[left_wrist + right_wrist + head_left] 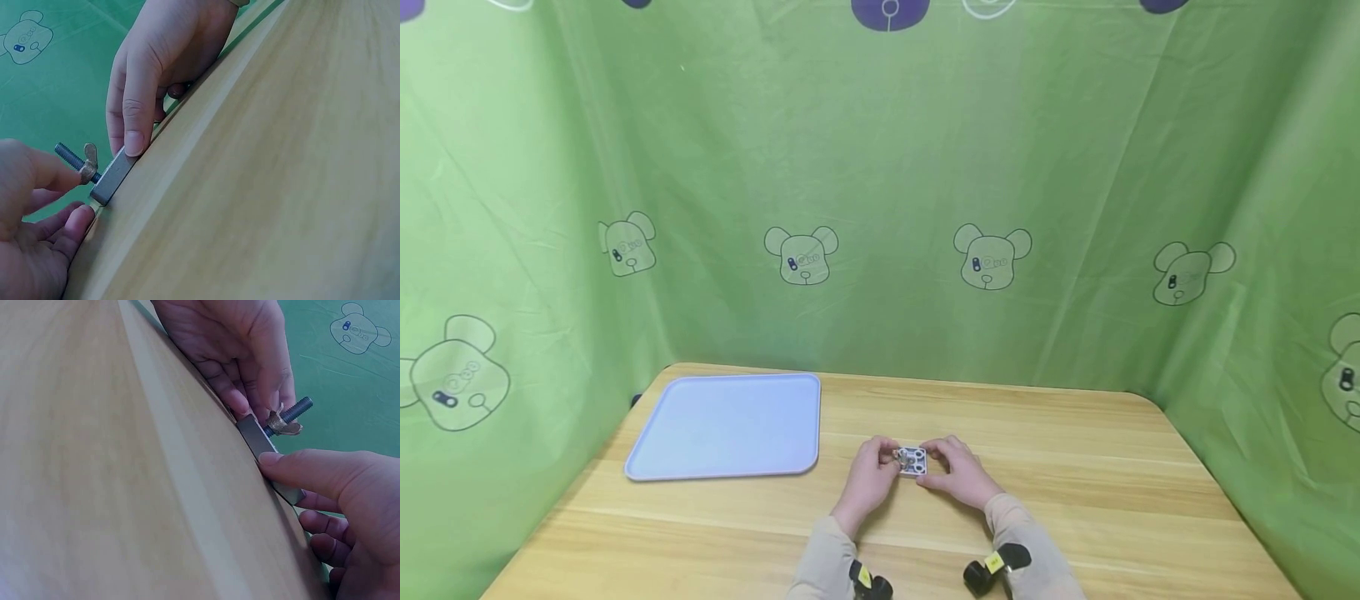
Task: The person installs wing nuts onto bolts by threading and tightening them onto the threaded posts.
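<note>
A small grey metal plate (116, 177) with several round holes in its top lies on the table between both hands. From one end of it a threaded bolt (300, 407) stands up, carrying a brass-coloured wing nut (90, 164). My left hand (871, 477) is at that end, its thumb and a finger pinching the wing nut; part of the grip is hidden. On the opposite end, my right hand (961, 475) holds the plate by its edges between thumb and fingers. The right thumb (272, 459) presses on the plate's near side.
A pale blue-lilac tray (722, 427) lies on the left of the wooden table (1075, 450). Green curtains (895, 150) with bear-head prints hang behind the table and on both sides. Each sleeved wrist carries a small black camera.
</note>
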### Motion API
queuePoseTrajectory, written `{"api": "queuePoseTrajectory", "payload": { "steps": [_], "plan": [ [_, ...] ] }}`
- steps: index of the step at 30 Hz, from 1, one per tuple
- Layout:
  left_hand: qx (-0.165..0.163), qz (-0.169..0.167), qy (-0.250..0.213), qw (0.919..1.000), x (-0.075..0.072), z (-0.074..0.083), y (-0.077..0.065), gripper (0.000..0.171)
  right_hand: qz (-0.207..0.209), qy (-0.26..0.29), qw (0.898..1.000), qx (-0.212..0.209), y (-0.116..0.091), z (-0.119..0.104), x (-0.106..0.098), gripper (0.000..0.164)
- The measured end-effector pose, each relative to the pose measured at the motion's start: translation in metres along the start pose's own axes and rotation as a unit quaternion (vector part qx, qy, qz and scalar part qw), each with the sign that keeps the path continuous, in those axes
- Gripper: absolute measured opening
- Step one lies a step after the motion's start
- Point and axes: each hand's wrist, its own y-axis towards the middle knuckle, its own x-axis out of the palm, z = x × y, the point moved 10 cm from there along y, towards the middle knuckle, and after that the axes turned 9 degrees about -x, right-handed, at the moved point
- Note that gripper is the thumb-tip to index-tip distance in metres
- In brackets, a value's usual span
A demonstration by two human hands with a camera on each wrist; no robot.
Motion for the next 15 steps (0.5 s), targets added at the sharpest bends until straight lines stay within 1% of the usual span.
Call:
{"api": "queuePoseTrajectory", "payload": {
  "steps": [3, 5, 11, 15],
  "plan": [
    [-0.019, 0.006, -0.03, 0.9994, -0.0017, -0.0038, 0.0022, 0.02, 0.001, 0.003, 1.0, 0.002, -0.0009, -0.0006, -0.0008, 0.054],
    [-0.026, 0.01, -0.029, 0.9992, -0.0026, -0.0049, 0.0026, 0.017, 0.001, -0.001, 1.0, 0.001, -0.0008, -0.0009, -0.0012, 0.054],
    [-0.015, 0.019, -0.002, 0.9997, -0.0038, -0.0017, 0.0006, 0.014, -0.005, -0.001, 1.0, 0.008, 0.0002, 0.0001, 0.0002, 0.054],
    [-0.005, 0.02, 0.01, 0.9997, -0.0035, 0.0, -0.0011, 0.015, -0.007, 0.0, 1.0, 0.01, 0.0005, 0.0013, 0.0011, 0.054]
  ]
}}
